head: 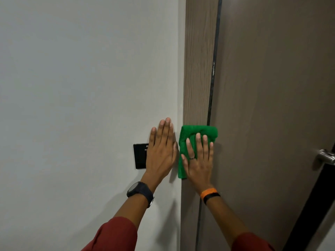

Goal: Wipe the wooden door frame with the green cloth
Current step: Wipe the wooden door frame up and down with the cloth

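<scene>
The wooden door frame (199, 69) runs as a vertical brown grained strip between the white wall and the door. A folded green cloth (199, 132) lies flat against the frame at about mid height. My right hand (198, 160) presses flat on the cloth with fingers spread, covering its lower right part. My left hand (161, 151) rests flat and open on the wall just left of the frame, holding nothing.
White wall (81, 87) fills the left. A black switch plate (140, 155) sits partly under my left hand. The brown door (272, 105) is to the right, with a dark seal line (214, 60) along the frame and a metal handle (326, 157) at the right edge.
</scene>
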Tool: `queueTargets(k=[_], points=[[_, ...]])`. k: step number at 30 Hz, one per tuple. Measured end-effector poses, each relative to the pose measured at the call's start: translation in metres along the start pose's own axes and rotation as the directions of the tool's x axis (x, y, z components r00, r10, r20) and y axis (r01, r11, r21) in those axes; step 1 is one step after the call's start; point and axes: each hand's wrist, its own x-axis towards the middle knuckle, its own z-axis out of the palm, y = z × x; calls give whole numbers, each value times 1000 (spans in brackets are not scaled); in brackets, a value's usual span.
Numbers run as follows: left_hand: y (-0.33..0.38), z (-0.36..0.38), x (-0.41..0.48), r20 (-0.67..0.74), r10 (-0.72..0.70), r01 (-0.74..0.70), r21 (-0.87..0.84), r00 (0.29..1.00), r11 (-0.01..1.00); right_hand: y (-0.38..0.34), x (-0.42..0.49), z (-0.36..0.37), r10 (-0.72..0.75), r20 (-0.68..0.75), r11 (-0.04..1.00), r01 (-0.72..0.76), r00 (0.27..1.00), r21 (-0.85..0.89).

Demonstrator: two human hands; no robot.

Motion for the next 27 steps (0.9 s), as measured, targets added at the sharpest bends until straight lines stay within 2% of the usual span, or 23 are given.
queueTargets(k=[3,9,11,14,19,21,25,27], points=[[-3,-4,2,-4,12,-13,-39,1000,999,3,25,-6,-32,-29,999,32,999,14],[-16,-11,29,-53,-5,2,-68,999,998,15,167,-23,104,-204,994,-93,973,61],[-17,-11,34,-61,-4,0,-70,998,998,15,181,-23,103,-228,994,-93,968,51],[-16,-8,28,-61,-9,5,-67,998,998,12,142,-17,71,-199,996,-59,977,66],[-12,-4,11,-46,-29,27,-60,999,998,-2,-14,1,-5,30,999,4,1000,32],[-12,-3,5,-45,-19,17,-45,999,999,-2,-56,7,-32,76,999,31,997,18],[-12,-8,7,-24,-39,37,-61,999,997,2,-37,3,-47,74,998,49,996,-26],[-16,-13,17,-26,-50,48,-59,998,997,5,-1,-1,-75,23,996,76,997,-43]])
